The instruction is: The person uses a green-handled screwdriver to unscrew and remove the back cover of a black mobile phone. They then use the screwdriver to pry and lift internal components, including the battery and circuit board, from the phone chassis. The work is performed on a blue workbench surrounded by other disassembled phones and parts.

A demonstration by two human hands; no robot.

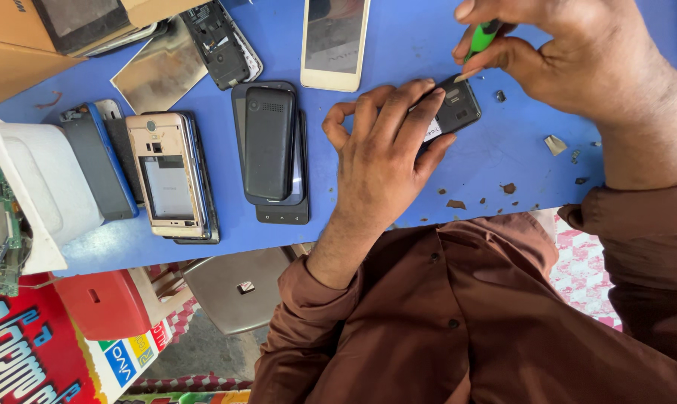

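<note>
Cardboard box (9, 37) top left; white-framed phone screen (335, 34) top centre; red-blue sign (24, 352) bottom left.

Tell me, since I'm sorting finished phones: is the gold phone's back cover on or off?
Off. The gold phone lies face down on the blue table, its bare battery bay and camera hole exposed.

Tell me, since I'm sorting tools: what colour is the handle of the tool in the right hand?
Green; the tool shows in the head view, pinched in the right hand.
</note>
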